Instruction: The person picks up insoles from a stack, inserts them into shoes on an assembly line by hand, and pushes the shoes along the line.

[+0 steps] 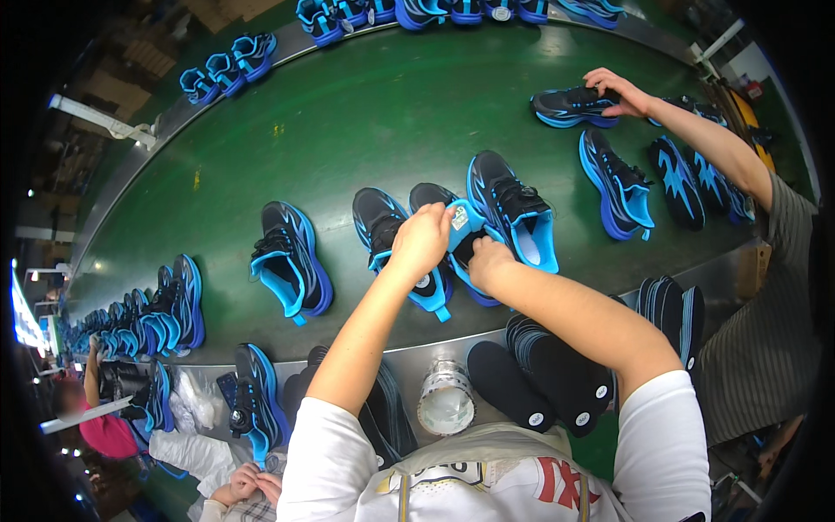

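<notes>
My left hand (pixel 422 241) pinches the raised light-blue tongue of a black-and-blue sneaker (pixel 465 219), its label facing up. Curled fingers of my right hand (pixel 489 264) reach into this sneaker's opening, so their tips are hidden. Whatever they grip inside cannot be made out. Close on the left, partly behind my left hand, is another sneaker (pixel 376 213). To the right stands a sneaker (pixel 504 193) with a pale insole showing inside. A single sneaker (pixel 291 261) sits apart farther left. All of them rest on the green work surface (pixel 348 130).
Black insoles (pixel 496 378) lie in stacks along the near metal ledge, beside a clear round container (pixel 446 404). Across the surface at right, a co-worker's hand (pixel 613 91) touches a sneaker (pixel 570 106). More sneakers (pixel 178 304) line the left end. Another person's hands (pixel 248 483) show at lower left.
</notes>
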{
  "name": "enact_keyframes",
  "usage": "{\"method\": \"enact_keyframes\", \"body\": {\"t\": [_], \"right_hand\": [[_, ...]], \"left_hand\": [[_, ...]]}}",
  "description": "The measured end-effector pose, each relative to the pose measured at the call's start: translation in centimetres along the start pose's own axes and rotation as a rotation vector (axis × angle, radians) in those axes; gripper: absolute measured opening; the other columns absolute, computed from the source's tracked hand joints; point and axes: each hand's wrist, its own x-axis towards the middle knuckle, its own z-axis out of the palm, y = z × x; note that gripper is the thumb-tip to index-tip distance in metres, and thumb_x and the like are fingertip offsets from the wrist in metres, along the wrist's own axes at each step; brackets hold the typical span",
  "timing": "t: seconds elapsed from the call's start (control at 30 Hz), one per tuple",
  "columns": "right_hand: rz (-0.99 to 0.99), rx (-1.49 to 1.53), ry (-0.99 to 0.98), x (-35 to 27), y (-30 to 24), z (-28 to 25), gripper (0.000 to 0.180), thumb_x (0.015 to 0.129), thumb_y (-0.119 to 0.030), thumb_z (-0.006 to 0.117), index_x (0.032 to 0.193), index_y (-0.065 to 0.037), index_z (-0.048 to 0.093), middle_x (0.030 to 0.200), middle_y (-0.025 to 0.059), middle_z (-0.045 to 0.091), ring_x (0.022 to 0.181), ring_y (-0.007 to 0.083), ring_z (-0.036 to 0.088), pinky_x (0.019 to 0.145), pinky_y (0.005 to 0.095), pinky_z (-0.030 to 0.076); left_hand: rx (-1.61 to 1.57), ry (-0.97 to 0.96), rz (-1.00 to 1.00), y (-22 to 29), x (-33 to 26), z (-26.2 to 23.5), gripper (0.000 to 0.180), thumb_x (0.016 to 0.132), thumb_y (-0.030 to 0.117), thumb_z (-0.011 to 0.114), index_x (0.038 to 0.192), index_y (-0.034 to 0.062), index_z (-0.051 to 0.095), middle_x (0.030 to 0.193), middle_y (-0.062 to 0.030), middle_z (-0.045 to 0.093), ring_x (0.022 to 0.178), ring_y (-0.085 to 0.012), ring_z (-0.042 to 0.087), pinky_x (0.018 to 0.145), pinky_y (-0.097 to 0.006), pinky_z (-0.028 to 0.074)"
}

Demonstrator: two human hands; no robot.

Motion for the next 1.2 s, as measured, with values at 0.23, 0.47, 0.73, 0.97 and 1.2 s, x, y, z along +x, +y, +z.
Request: {"method": "enact_keyframes", "body": {"t": [0.23,0.47,0.73,0.97,1.2], "right_hand": [[-0.168,-0.282,-0.077,0.5,0.3,0.2,0.033,0.084,-0.019,0.041,0.113,-0.009,0.054,0.116,0.0093,0.049,0.106,0.0240,0.046,0.086,0.0308,0.040],[-0.388,-0.283,0.098,0.1,1.6,1.5,0.027,0.078,-0.019,0.047,0.093,-0.005,0.065,0.097,0.0079,0.063,0.103,0.0211,0.052,0.091,0.0318,0.035],[-0.255,0.050,-0.147,-5.0,1.3,-0.6,0.063,0.083,-0.038,0.016,0.102,0.007,0.057,0.098,0.0185,0.059,0.105,0.0194,0.050,0.106,0.0375,-0.005],[-0.138,0.398,0.863,-10.6,0.6,6.4,0.020,0.069,-0.014,0.060,0.087,-0.003,0.058,0.103,0.0196,0.048,0.113,0.0364,0.037,0.098,0.0512,0.022],[-0.039,0.361,0.737,-13.5,-0.4,8.9,0.034,0.075,-0.015,0.054,0.108,-0.006,0.055,0.114,0.0233,0.045,0.118,0.0349,0.035,0.100,0.0481,0.021]], "left_hand": [[-0.095,0.286,0.071,0.9,-0.7,1.2,0.027,0.080,0.010,0.054,0.104,0.0006,0.045,0.097,-0.0191,0.048,0.081,-0.0388,0.053,0.067,-0.040,0.046],[0.181,0.215,0.283,0.2,-1.3,1.8,0.026,0.073,0.007,0.058,0.095,0.0005,0.046,0.102,-0.0174,0.046,0.082,-0.0342,0.054,0.067,-0.040,0.046],[0.210,0.003,0.196,1.4,-0.5,0.7,0.042,0.062,0.013,0.070,0.089,-0.0017,0.042,0.090,-0.0178,0.044,0.077,-0.0336,0.053,0.064,-0.040,0.045],[0.227,0.032,0.288,1.4,-1.9,0.1,0.036,0.064,0.009,0.067,0.086,-0.0024,0.040,0.087,-0.0185,0.044,0.069,-0.0349,0.054,0.058,-0.038,0.046],[0.483,0.228,0.457,3.8,-5.2,0.1,0.020,0.071,0.015,0.057,0.087,0.0048,0.052,0.099,-0.0144,0.053,0.060,-0.0162,0.053,0.054,-0.028,0.040]]}}
